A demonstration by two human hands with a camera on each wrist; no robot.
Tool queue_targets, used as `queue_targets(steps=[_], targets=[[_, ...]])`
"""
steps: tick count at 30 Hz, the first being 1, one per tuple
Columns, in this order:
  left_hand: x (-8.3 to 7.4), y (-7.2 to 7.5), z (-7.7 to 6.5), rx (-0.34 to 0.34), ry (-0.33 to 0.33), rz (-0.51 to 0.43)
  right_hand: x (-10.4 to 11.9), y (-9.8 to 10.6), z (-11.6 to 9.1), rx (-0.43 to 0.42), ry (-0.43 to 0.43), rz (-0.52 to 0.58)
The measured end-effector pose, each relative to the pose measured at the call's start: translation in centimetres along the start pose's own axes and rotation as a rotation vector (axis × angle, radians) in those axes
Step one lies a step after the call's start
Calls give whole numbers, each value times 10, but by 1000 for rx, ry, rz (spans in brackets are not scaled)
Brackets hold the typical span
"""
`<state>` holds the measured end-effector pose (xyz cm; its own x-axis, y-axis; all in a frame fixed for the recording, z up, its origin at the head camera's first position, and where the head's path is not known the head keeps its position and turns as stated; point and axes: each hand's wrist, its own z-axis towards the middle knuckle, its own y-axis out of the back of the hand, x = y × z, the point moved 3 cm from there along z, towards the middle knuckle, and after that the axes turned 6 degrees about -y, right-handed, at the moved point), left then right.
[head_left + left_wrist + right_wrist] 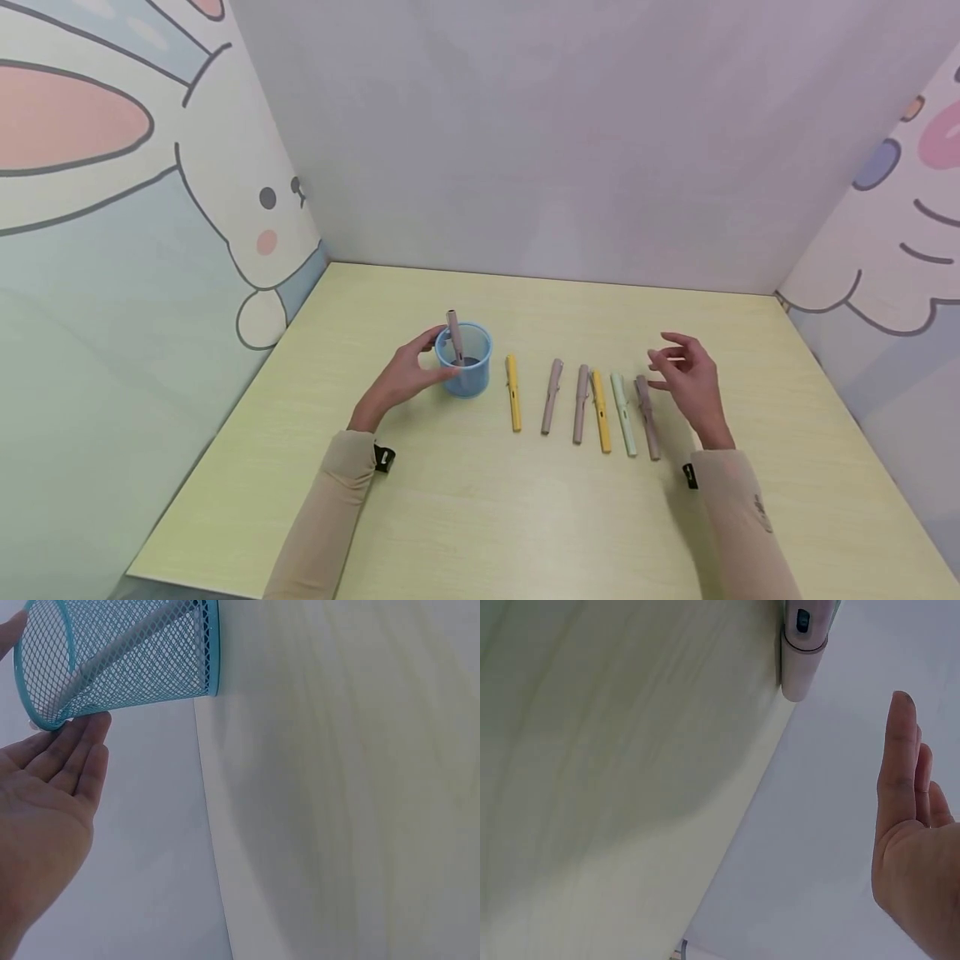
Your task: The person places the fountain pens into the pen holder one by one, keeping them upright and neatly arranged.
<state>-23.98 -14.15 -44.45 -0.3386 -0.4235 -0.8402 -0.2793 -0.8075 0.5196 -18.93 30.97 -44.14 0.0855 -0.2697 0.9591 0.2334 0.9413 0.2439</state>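
Note:
A blue mesh pen cup [472, 383] stands on the table with a mauve pen [455, 333] leaning inside it, its end above the rim. My left hand [405, 373] holds the cup by its near-left side, thumb across the front and fingers behind; in the left wrist view the fingertips [94, 724] lie along the mesh near the rim. My right hand [690, 385] hovers at the upper end of a dark mauve pen [648, 421], its fingers loosely bent around nothing. The right wrist view shows the hand [915, 840] apart from that pen.
Left of the dark mauve pen lie a mint green pen [624, 417], a yellow pen [602, 412], two mauve pens [581, 406] and another yellow pen [513, 393] nearest the cup. A pale wall [540, 150] rises behind the table [465, 517], with cartoon-printed panels at both sides.

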Motion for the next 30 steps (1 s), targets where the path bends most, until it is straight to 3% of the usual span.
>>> queue_targets(steps=[30], targets=[[1,0,1,7,-2,-6,-15,11,-1,220,-253,-162]])
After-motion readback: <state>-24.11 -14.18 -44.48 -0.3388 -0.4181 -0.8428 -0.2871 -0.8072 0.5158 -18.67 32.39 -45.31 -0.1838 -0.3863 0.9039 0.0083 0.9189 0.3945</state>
